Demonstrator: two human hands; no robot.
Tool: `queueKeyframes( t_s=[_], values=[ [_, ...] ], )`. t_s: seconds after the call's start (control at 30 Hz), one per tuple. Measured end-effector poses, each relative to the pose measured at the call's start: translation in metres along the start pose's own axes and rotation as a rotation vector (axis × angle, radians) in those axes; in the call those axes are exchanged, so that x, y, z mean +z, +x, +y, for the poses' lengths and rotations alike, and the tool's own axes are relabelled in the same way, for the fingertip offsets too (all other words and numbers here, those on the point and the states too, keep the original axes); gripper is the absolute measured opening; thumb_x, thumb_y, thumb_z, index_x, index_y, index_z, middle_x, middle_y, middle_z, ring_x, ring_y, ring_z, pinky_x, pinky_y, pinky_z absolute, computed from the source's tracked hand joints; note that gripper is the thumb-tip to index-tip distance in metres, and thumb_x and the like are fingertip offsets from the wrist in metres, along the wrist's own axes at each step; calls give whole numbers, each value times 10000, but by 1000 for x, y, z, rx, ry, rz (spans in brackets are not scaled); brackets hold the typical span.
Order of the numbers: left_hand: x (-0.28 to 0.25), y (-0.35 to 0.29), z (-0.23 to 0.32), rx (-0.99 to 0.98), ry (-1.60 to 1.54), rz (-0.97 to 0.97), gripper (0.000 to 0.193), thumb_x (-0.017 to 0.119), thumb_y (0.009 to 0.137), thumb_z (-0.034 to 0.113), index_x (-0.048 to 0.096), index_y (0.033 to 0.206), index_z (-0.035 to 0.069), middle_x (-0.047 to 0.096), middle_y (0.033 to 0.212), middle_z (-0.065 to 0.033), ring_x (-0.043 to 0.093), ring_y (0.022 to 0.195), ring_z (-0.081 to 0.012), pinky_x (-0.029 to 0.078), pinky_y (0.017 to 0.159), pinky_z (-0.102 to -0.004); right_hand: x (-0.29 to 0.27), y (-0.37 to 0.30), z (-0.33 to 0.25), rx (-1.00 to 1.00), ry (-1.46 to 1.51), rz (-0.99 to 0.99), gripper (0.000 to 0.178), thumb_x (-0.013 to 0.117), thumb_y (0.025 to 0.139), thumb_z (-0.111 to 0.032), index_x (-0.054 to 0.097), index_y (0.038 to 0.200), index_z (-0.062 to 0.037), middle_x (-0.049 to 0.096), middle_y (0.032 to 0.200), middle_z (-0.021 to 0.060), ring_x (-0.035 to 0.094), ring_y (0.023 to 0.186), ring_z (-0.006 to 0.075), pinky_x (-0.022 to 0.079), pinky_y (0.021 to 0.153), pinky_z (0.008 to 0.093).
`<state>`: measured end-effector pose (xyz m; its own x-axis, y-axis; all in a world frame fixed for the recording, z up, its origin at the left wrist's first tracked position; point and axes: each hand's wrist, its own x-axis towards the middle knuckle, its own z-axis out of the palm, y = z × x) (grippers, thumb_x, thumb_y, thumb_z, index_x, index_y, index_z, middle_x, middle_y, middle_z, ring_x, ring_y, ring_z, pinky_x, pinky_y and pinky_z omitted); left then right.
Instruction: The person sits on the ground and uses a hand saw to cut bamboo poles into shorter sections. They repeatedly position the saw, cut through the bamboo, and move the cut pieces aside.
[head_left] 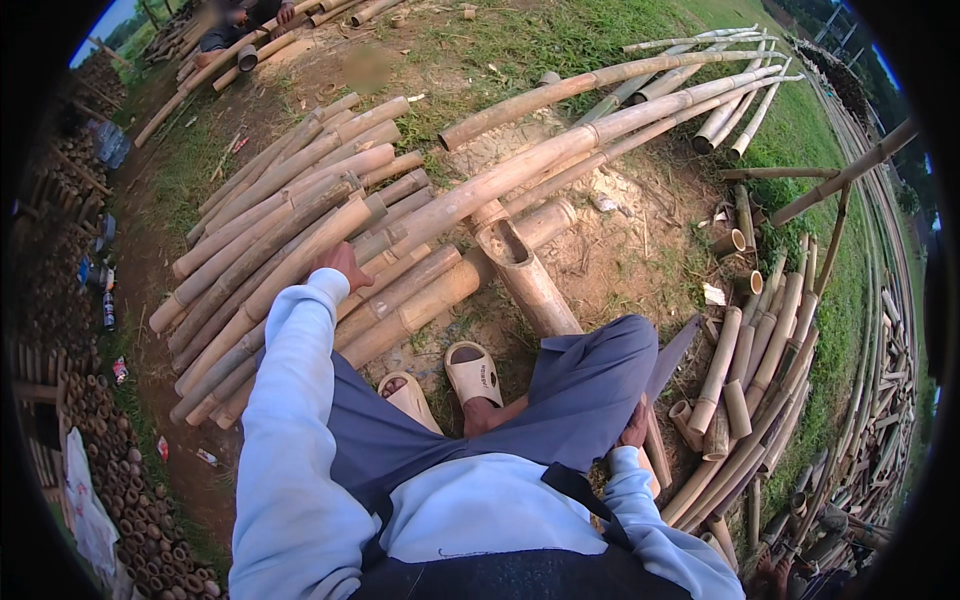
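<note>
My left hand is closed around the near part of a long bamboo pole, its fingers partly hidden. The pole slants away to the far right, crossing over a notched upright bamboo support in front of me. Beside my right thigh, my right hand is closed on a saw, mostly hidden behind my knee. The saw's wide grey blade points up and away from me. A pile of cut bamboo lengths lies under and beyond my left hand.
More cut bamboo pieces are stacked at my right. Long poles lie on the grass at the far right. Stacked short bamboo sections fill the left edge. A person sits at the far left behind poles. Sawdust covers the ground ahead.
</note>
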<state>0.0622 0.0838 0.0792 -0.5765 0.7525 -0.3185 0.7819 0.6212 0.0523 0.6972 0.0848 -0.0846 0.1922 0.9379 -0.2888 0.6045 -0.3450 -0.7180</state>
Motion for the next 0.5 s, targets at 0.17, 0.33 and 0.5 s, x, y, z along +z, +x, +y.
queueKeyframes(
  t_s=[0.17, 0.33, 0.5],
  values=[
    [-4, -5, 4, 7, -22, 5, 566, 852, 666, 402, 734, 1026, -18, 725, 1081, -248, 701, 1035, -392, 561, 925, -451, 4, -34, 8, 86, -512, -174, 503, 574, 984, -267, 495, 1420, -30, 636, 1277, 186, 635, 1138, 309, 505, 966, 397],
    [1, 1, 6, -26, 0, -26, 580, 859, 634, 443, 752, 1036, 39, 737, 1080, -218, 709, 1037, -373, 566, 928, -449, -1, -24, -20, 87, -691, -219, 521, 610, 944, -300, 511, 1385, -42, 643, 1258, 206, 627, 1146, 350, 496, 978, 430],
    [-2, 6, 5, -24, -5, -69, 605, 863, 638, 459, 763, 1066, 44, 725, 1155, -201, 691, 1105, -348, 550, 968, -438, -13, -5, -50, 59, -771, -216, 540, 647, 904, -333, 527, 1351, -54, 650, 1240, 225, 619, 1155, 391, 488, 990, 463]
  ],
)
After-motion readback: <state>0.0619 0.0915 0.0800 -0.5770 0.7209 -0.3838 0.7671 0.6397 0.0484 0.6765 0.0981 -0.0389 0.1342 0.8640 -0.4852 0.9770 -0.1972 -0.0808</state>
